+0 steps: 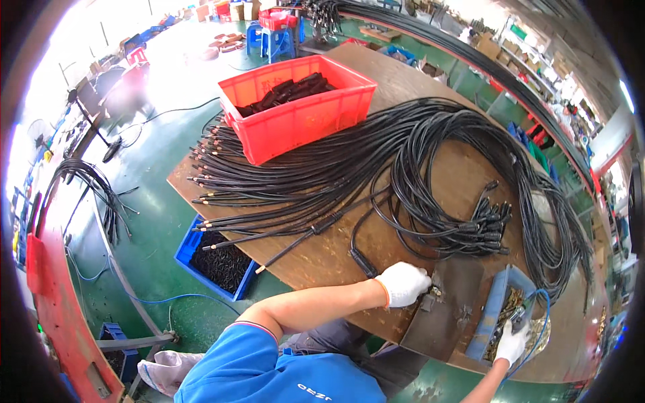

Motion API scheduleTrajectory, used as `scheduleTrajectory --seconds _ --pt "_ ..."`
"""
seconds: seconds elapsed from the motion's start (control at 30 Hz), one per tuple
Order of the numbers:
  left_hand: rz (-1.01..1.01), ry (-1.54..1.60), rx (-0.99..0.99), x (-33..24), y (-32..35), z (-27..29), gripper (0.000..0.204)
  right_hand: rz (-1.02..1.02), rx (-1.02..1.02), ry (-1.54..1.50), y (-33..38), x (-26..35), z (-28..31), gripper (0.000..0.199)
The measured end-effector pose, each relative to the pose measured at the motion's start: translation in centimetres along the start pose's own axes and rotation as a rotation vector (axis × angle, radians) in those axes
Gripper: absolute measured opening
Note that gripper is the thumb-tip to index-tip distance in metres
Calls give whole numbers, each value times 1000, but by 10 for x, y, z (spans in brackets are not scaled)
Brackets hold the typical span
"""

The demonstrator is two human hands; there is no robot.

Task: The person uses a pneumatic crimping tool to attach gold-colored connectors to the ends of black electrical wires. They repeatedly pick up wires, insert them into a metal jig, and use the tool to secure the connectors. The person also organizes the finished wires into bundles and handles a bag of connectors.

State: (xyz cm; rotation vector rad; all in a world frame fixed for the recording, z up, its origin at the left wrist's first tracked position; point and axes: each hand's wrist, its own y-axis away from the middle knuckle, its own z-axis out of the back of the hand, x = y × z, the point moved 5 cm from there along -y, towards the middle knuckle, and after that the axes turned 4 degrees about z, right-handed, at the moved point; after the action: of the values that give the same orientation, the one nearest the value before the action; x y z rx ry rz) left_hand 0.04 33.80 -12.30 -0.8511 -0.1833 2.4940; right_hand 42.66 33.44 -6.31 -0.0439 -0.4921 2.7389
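Note:
My left hand [403, 285], in a white glove, is closed at the edge of a dark flat plate [440, 329]. At its fingertips is a small metal piece [435, 291], too small to name. My right hand [512, 344], gloved too, is closed round a dark, metallic hand tool [519, 317] with a thin blue hose [547, 312] beside it. The tool is over a blue bin [482, 330] holding many small brass-coloured parts. Just beyond my left hand, a black cable end with a thick sleeve [363, 262] lies on the wooden table [322, 264].
A big bundle of black cables [376, 161] spreads across the table, bare ends at the left and plugs [487, 225] at the right. On it stands a red crate [306, 124] of black parts. Below the table's left edge is a blue crate [246, 287] of small black pieces.

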Motion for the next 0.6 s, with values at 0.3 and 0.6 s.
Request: scheduleTrajectory --seconds 0.3,0.6 --pt "10 -4 58 -13 -13 8 14 0 86 -337 -19 -9 -21 67" --pt "-10 2 -78 1 -5 6 14 -322 45 -1728 -38 -5 44 12"
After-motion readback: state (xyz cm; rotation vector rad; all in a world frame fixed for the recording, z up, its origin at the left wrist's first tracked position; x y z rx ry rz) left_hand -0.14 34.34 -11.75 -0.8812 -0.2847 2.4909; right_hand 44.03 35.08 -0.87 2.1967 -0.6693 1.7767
